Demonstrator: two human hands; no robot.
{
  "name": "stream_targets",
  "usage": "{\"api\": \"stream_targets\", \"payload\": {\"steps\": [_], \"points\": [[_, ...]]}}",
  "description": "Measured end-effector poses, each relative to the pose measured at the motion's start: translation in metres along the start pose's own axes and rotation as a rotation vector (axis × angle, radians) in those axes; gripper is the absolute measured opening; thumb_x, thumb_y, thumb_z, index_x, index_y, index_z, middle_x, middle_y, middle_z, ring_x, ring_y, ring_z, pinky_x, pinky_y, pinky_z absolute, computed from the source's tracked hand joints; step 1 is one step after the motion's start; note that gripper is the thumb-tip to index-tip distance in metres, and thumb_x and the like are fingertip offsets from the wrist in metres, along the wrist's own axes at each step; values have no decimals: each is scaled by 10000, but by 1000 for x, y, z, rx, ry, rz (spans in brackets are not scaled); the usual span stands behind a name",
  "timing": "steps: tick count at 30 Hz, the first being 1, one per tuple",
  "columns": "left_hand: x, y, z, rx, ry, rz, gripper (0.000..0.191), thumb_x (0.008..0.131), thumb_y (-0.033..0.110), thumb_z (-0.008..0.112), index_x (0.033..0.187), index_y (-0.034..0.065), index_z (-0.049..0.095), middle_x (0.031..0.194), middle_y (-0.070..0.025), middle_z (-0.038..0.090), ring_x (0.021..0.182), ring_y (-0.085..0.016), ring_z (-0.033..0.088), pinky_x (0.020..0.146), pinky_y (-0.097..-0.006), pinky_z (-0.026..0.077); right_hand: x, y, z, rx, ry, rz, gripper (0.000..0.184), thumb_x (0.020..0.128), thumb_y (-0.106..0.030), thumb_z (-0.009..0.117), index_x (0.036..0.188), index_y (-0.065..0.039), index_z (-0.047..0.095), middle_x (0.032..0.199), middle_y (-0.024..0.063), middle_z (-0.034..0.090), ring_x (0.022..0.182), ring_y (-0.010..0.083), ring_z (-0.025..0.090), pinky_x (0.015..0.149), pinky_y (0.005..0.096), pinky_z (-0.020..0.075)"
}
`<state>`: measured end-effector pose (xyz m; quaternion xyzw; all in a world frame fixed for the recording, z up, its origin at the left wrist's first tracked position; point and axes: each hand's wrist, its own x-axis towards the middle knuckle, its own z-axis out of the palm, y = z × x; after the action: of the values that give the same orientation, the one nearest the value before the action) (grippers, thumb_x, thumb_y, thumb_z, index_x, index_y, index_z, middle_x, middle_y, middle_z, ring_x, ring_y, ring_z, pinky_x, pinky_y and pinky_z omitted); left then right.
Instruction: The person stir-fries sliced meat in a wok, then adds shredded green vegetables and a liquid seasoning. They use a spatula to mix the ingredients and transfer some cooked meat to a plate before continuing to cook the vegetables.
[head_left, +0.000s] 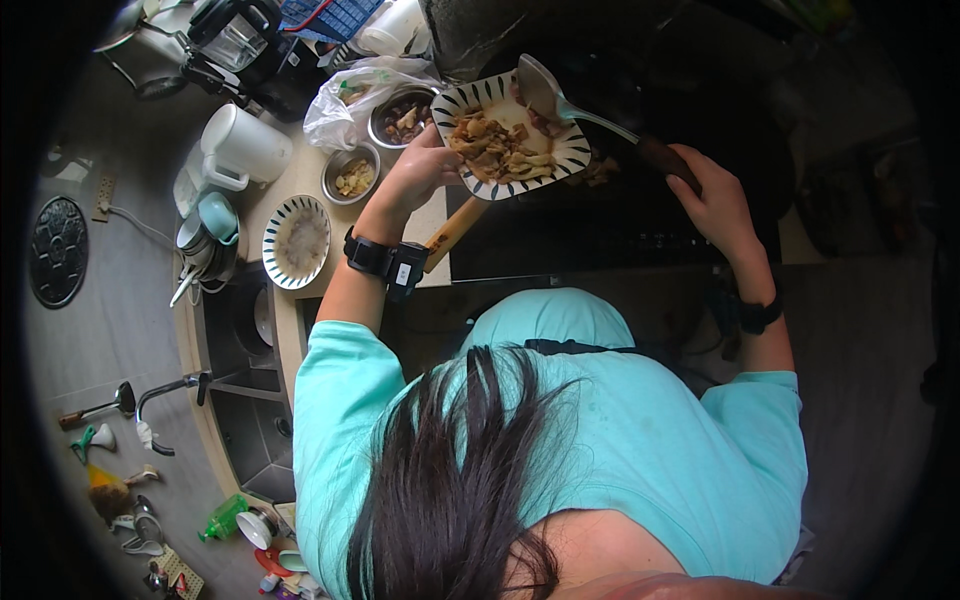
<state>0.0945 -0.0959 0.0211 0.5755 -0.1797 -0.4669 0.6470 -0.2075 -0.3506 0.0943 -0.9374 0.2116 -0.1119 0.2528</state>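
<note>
My left hand (429, 166) grips the left edge of a square striped plate (576, 154), holding it above the hob's left side. Cooked food pieces (499, 150) lie on the plate, mostly at its left and lower part. My right hand (712, 196) is closed around the dark handle of a metal spatula (541, 90), whose blade rests over the plate's upper right, by some darker pieces. Under the plate a wooden handle (456, 229) sticks out towards me. More food pieces (596, 172) show dimly beyond the plate; the pan area there is too dark to make out.
Left of the hob stand a metal bowl of dark chunks (401, 120), a metal bowl of pale slices (354, 178), a striped dish (296, 241), a plastic bag (337, 105) and a white pitcher (244, 146). A blender (240, 45) is farther back. The sink (247, 420) lies to my left.
</note>
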Motion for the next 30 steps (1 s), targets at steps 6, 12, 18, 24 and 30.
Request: {"api": "stream_targets", "payload": {"steps": [6,12,18,24,30], "points": [[-2,5,3,37,20,-28,575,849,-102,479,1406,21,407,1299,-141,562,1052,-228,655,812,-324,603,-7,-3,0,63,-47,-28,428,941,-215,631,1340,-70,570,952,68,676,759,169,622,698,295,496],[0,1,2,21,54,-12,553,843,-102,483,1376,34,434,1223,-105,577,922,-160,640,692,-246,567,-9,7,0,12,-12,-43,393,939,-219,636,1301,-74,592,996,89,699,833,229,674,750,326,534],[4,-7,-7,89,94,-38,552,871,-102,479,1402,46,451,1237,-104,599,973,-183,661,749,-285,578,-11,22,0,47,-11,6,403,932,-202,647,1312,-77,592,989,98,696,822,222,669,741,322,529],[2,-6,-7,20,72,-17,526,869,-104,482,1372,48,467,1231,-94,599,988,-187,653,763,-294,564,-15,24,-9,84,-31,3,426,928,-148,648,1341,-77,576,976,55,686,775,150,632,710,279,505],[-1,-4,-3,19,107,-10,535,849,-92,494,1366,40,465,1214,-86,601,944,-148,638,687,-240,541,-21,33,-15,-42,-6,-23,394,927,-166,646,1310,-93,593,977,75,696,805,201,671,721,308,529]]}}
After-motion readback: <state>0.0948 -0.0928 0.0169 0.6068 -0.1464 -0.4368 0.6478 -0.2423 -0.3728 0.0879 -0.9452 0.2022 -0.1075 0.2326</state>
